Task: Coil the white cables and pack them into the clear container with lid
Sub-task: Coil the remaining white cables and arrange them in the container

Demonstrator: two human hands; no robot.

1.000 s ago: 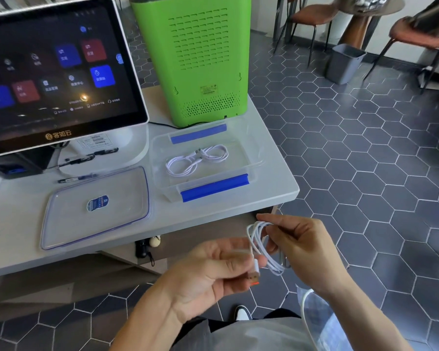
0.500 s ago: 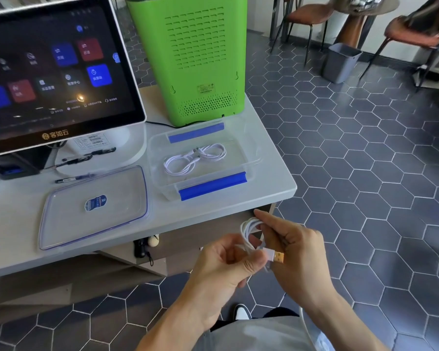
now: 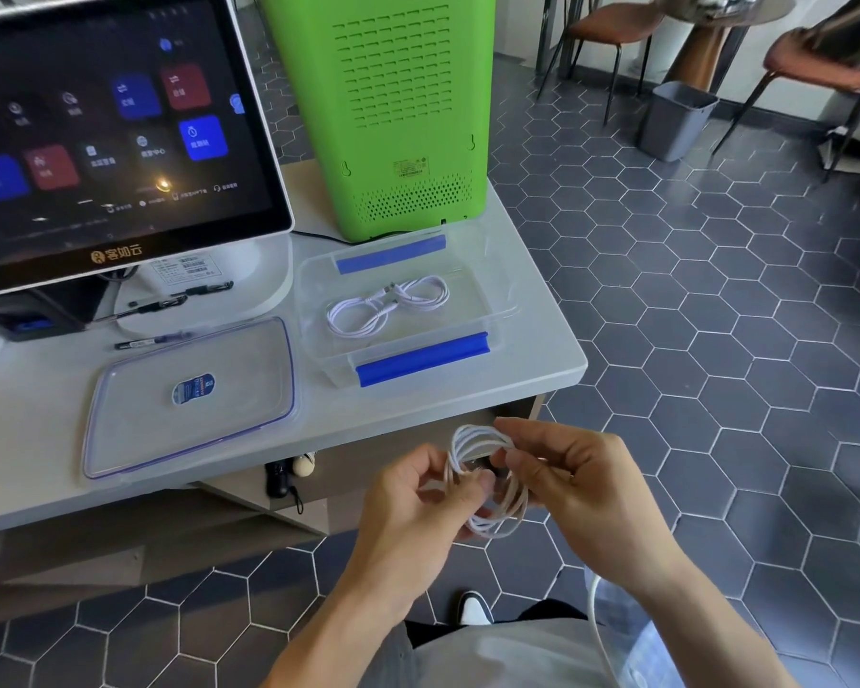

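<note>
Left hand [image 3: 420, 494]: closed, thumb and fingers pinching the left side of a coiled white cable [image 3: 487, 481], in the air just off the table's near edge.
Right hand [image 3: 567, 481]: closed on the coil's right side, fingertips curled over the loops.
Coil plugs: hidden behind the fingers, not distinguishable.
Second white cable [image 3: 387, 305]: already looped, lying inside the clear container [image 3: 497, 310] on the white table [image 3: 542, 340].
Container: open, blue clip bars on its near and far rims, just in front of the green appliance [image 3: 383, 111].
Lid [image 3: 189, 394]: flat on the table, left of the container, apart from it.
Loose white cord [image 3: 598, 623]: beside the right forearm, running out of the bottom edge; ends unseen.
Touchscreen terminal [image 3: 115, 126]: cut off at left and top; icon text too blurred to read.
</note>
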